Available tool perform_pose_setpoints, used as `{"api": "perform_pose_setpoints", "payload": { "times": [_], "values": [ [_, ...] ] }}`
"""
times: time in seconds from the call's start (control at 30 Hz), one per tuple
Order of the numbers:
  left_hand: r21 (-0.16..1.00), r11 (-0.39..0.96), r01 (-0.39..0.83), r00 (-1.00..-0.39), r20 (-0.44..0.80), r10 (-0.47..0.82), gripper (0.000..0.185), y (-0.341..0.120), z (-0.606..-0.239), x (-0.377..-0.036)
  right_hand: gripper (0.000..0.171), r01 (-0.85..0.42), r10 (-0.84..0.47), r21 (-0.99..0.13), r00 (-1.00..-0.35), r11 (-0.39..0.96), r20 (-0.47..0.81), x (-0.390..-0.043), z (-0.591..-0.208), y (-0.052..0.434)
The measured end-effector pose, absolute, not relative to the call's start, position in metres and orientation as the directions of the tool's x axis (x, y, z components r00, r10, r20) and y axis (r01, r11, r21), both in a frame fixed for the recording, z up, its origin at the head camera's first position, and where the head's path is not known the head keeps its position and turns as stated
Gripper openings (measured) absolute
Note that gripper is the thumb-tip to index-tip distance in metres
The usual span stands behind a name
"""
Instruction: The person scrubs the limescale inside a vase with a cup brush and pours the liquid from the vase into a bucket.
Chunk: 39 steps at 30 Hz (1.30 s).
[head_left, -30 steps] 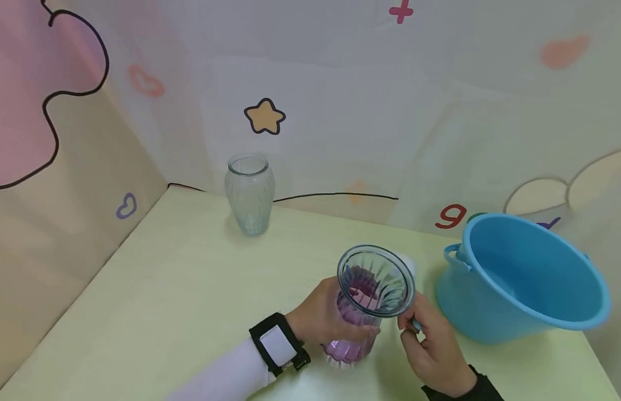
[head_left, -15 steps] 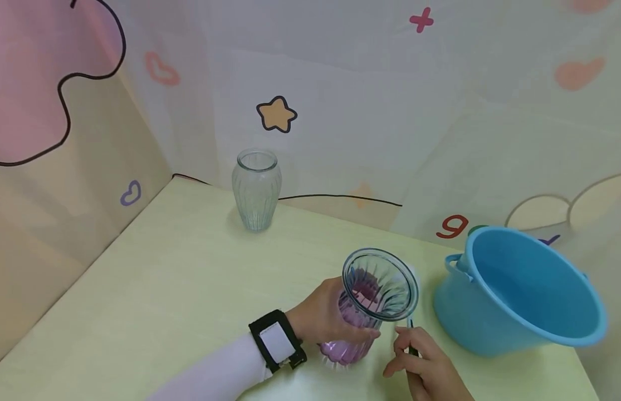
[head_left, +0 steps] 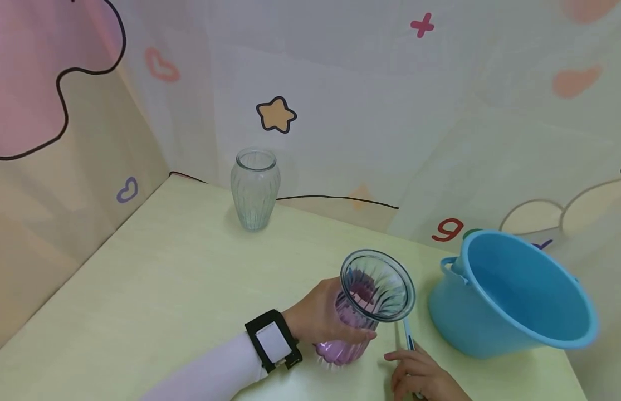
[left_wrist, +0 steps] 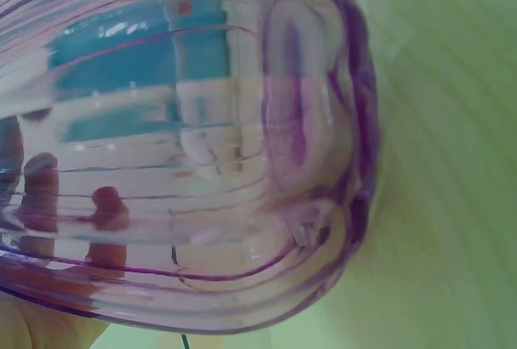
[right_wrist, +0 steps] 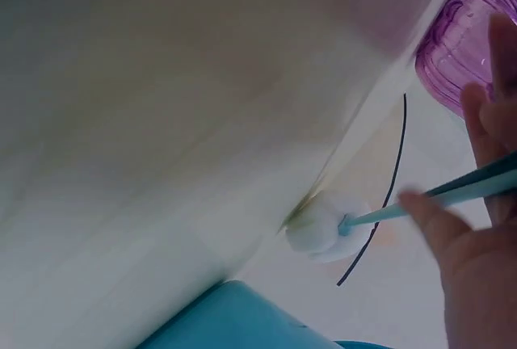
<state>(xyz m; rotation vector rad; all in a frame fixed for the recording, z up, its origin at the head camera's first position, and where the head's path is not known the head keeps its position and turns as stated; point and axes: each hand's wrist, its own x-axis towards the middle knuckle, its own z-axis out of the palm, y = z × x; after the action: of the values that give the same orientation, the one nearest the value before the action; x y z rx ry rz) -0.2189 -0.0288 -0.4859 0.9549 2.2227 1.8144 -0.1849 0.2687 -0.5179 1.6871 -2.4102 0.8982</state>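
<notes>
The left hand (head_left: 322, 317) is curled round the lower body of the purple glass vase (head_left: 362, 303), which stands on the pale green surface (head_left: 190, 289) with its flared mouth tipped toward the camera. In the left wrist view the vase (left_wrist: 194, 147) fills nearly the whole picture, and only fingertips (left_wrist: 105, 203) seen through the ribbed glass are clear.

Just right of the vase, the right hand (head_left: 423, 376) is cut off by the bottom edge of the head view, so its grip is hard to read there. The right wrist view shows the fingers (right_wrist: 440, 224) pinching a thin teal brush handle (right_wrist: 452, 191) that ends in a white sponge head (right_wrist: 327, 228). In the head view the handle (head_left: 408, 336) rises from the hand toward the vase's rim, and its upper end is lost behind the glass; the sponge head probably sits behind the vase, though that cannot be confirmed from above.

A blue bucket (head_left: 516, 295) stands tilted near the vase on its right, leaving only a narrow gap where the brush sits. Well apart from the purple vase, behind and left of it, a clear glass vase (head_left: 255, 189) stands upright near the patterned back wall (head_left: 365, 111). Left of the purple vase the surface lies open as far as the side wall; its near edge is out of frame.
</notes>
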Motion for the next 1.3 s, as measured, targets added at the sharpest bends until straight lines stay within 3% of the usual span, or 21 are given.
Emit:
{"api": "perform_pose_setpoints", "payload": {
  "times": [0.07, 0.4, 0.67, 0.93, 1.3],
  "values": [
    [0.920, 0.079, 0.383, -0.797, 0.286, 0.532, 0.077, -0.030, -0.486, -0.218, 0.024, -0.858, -0.850, -0.454, -0.412, 0.241, 0.329, -0.185, -0.519, 0.272],
    [0.921, 0.062, 0.385, -0.795, 0.297, 0.528, 0.073, -0.031, -0.486, -0.218, 0.033, -0.881, -0.866, -0.393, -0.397, 0.265, 0.306, -0.184, -0.520, 0.283],
    [0.912, 0.062, 0.406, -0.792, 0.317, 0.522, 0.072, -0.031, -0.485, -0.218, 0.038, -0.837, -0.845, -0.474, -0.446, 0.275, 0.297, -0.191, -0.534, 0.300],
    [0.919, 0.070, 0.387, -0.799, 0.297, 0.522, 0.072, -0.030, -0.485, -0.217, 0.027, -0.775, -0.840, -0.499, -0.519, 0.387, 0.155, -0.188, -0.517, 0.300],
    [0.915, 0.048, 0.400, -0.786, 0.316, 0.532, 0.072, -0.030, -0.485, -0.218, 0.036, -0.823, -0.828, -0.393, -0.517, 0.411, 0.218, -0.185, -0.511, 0.299]
  ]
}}
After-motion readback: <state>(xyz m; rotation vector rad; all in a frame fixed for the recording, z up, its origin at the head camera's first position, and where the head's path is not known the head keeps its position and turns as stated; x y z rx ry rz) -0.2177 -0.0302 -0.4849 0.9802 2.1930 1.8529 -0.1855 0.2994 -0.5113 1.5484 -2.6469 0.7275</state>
